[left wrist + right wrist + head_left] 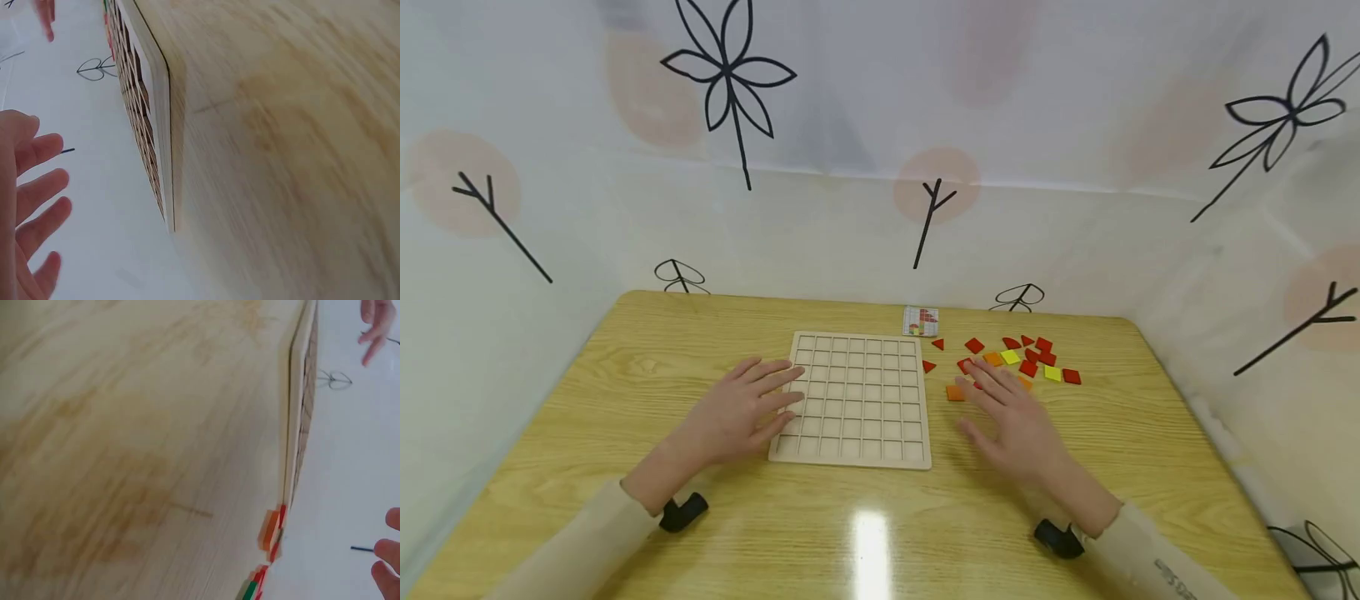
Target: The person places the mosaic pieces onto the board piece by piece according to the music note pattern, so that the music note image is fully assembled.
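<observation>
A pale wooden grid board (862, 400) lies flat on the table, its square cells bare. My left hand (741, 412) hovers at the board's left edge, fingers spread and holding nothing; in the left wrist view its fingers (44, 194) show above the board's level. To the right of the board, my right hand (1015, 421) is held over the near side of the loose pieces, fingers extended, nothing in them. Those pieces are small flat tiles: red squares (974, 345), red triangles, orange squares (955, 392) and yellow squares (1053, 374). The right hand hides some of them.
A small printed pattern card (921, 322) lies behind the board's right corner. The wooden table (700, 517) extends on all sides, and a white patterned cloth (820, 233) hangs behind and beside it. In the right wrist view, a green tile (249, 590) shows among the pieces.
</observation>
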### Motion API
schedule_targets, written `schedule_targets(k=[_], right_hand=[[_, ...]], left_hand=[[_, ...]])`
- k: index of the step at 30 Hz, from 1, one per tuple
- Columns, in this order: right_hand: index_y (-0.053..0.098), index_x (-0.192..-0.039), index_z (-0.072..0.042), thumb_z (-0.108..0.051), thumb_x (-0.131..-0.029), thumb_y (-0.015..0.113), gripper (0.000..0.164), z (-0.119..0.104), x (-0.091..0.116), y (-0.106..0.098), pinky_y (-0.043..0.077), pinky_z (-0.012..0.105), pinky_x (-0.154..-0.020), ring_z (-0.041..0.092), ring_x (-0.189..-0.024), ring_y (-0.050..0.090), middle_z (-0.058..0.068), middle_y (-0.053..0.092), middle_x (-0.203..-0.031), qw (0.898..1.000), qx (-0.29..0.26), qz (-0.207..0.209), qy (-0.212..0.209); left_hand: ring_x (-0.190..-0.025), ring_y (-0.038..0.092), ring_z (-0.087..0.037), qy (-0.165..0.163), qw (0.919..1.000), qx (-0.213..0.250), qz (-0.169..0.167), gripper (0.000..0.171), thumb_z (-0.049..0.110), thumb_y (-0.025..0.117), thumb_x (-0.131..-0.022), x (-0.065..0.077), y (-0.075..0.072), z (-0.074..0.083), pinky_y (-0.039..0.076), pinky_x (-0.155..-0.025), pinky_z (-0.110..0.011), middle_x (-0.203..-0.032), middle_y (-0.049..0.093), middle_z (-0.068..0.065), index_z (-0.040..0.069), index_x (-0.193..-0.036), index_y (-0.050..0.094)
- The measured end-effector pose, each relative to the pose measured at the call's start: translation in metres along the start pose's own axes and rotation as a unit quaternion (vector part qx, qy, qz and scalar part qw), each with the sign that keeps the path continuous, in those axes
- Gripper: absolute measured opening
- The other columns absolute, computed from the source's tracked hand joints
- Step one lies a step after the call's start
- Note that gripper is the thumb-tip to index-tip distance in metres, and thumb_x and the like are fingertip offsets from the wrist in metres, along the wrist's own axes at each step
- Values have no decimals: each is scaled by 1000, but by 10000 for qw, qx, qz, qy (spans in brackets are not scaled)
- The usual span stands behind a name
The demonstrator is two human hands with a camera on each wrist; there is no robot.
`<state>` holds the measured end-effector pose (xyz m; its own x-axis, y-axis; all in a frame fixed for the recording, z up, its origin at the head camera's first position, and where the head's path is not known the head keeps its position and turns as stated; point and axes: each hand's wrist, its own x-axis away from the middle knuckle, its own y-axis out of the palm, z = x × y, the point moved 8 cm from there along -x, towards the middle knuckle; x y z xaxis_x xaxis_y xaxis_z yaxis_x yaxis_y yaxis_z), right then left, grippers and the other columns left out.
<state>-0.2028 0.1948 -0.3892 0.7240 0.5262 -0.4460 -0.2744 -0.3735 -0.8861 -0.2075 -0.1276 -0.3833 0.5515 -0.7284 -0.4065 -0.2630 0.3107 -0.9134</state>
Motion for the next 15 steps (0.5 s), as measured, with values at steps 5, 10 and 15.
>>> schedule_targets(k=[5,10,15], right_hand=[[69,-125,-1,-7,-87,74,39,25,4,-5,43,61,-98,39,-131,47,16,55,-142,9935,-813,387,693],[74,-113,-2,2,-87,72,26,57,12,-11,48,43,-97,34,-118,59,15,67,-125,9756,-1495,956,1291],[73,-109,1,5,-90,69,20,88,22,-15,46,13,-83,18,-100,63,12,71,-108,9539,-1984,1350,1803]], left_hand=[[-114,62,-28,-450,9949,846,330,13,18,70,-91,1,0,-14,45,-101,-49,-121,69,-7,11,-100,77],[-115,61,-29,-1217,9790,1635,34,17,15,71,-92,6,17,-38,47,-98,-49,-123,68,-6,8,-106,74],[-129,50,-33,-1870,9402,2826,-349,30,19,69,-95,14,41,-61,37,-107,-55,-139,58,-8,6,-123,68]])
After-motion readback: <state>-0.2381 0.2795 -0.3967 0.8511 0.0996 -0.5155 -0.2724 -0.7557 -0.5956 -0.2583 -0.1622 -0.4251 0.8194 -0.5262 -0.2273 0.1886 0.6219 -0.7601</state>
